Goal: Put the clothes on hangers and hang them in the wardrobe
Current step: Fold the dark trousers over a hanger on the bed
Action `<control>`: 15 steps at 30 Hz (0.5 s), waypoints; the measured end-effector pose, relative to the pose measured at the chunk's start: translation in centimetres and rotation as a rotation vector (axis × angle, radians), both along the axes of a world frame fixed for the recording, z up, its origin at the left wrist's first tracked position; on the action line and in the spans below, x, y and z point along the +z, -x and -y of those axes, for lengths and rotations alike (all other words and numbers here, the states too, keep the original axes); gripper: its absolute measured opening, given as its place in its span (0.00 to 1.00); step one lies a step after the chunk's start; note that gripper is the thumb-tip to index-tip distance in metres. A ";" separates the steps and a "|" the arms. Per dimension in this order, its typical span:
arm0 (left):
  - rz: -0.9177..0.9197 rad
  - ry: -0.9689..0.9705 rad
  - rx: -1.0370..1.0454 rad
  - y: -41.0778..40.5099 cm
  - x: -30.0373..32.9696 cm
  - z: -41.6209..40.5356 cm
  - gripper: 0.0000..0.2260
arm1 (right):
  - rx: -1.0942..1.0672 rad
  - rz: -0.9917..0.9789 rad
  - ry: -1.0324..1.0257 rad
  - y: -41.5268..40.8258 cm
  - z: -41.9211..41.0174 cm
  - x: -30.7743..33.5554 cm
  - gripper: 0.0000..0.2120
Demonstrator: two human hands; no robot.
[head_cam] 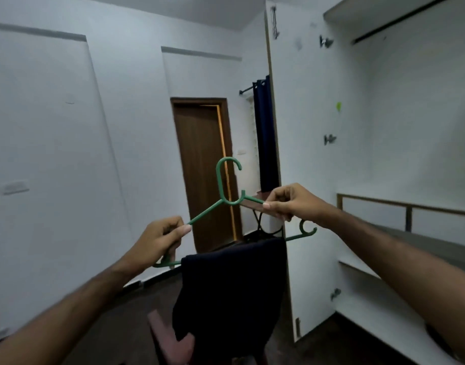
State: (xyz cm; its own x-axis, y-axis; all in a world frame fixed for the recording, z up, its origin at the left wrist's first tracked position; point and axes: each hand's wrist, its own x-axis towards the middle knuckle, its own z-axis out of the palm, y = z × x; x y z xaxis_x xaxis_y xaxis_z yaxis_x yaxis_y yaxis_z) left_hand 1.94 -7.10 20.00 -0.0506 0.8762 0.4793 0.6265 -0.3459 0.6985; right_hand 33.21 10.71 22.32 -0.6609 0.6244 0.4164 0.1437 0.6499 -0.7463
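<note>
A green plastic hanger (220, 180) is held up in front of me with its hook pointing up. A dark navy garment (231, 291) is folded over its lower bar and hangs straight down. My left hand (157, 241) grips the hanger's left arm. My right hand (289, 201) pinches the right arm near the neck. The open wardrobe (410, 127) stands to the right, white inside, with a dark hanging rail (399, 21) near its top.
The wardrobe door (305, 180) stands open between me and the room. A brown wooden door (202, 167) is straight ahead, with a dark blue curtain (265, 135) beside it. A reddish-brown object (170, 335) lies low behind the garment. A shelf (410, 233) crosses the wardrobe.
</note>
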 end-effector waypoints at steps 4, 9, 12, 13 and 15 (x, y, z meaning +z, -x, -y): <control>-0.008 -0.054 -0.019 -3.6 8.6 -4.4 0.15 | -0.147 0.011 -0.058 -3.2 -2.2 9.8 0.09; -0.024 -0.230 -0.015 -6.9 16.4 -8.9 0.15 | -0.745 0.379 -0.576 -5.7 -4.4 16.2 0.17; -0.038 -0.271 -0.026 -7.9 18.5 -11.6 0.14 | -0.852 0.524 -0.640 -7.0 -4.9 16.5 0.25; -0.041 -0.277 -0.029 -8.1 18.9 -12.6 0.14 | -0.877 0.538 -0.660 -7.2 -5.1 16.3 0.27; -0.044 -0.293 -0.037 -8.5 19.7 -14.6 0.13 | -0.938 0.544 -0.722 -7.6 -5.8 16.0 0.31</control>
